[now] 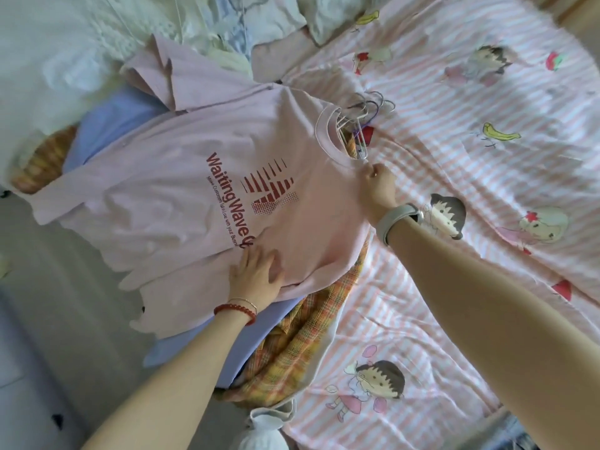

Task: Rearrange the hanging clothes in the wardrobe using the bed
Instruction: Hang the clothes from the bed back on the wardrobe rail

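Observation:
A pale pink T-shirt (181, 203) with dark red "WaitingWave" print lies on top of a stack of hung clothes at the bed's edge. Several wire hanger hooks (367, 108) stick out past its collar. My left hand (256, 274) rests flat on the shirt's lower side, fingers apart. My right hand (378, 186) pinches the shirt's fabric just below the collar. Under the pink shirt lie a yellow-orange plaid garment (298, 345) and a light blue one (110, 125).
The bed (454, 319) carries a pink-and-white striped sheet with cartoon prints. More pale clothes (227, 27) are heaped at the far end. A white bundle (266, 430) sits by the near edge. Grey floor (48, 319) runs along the left.

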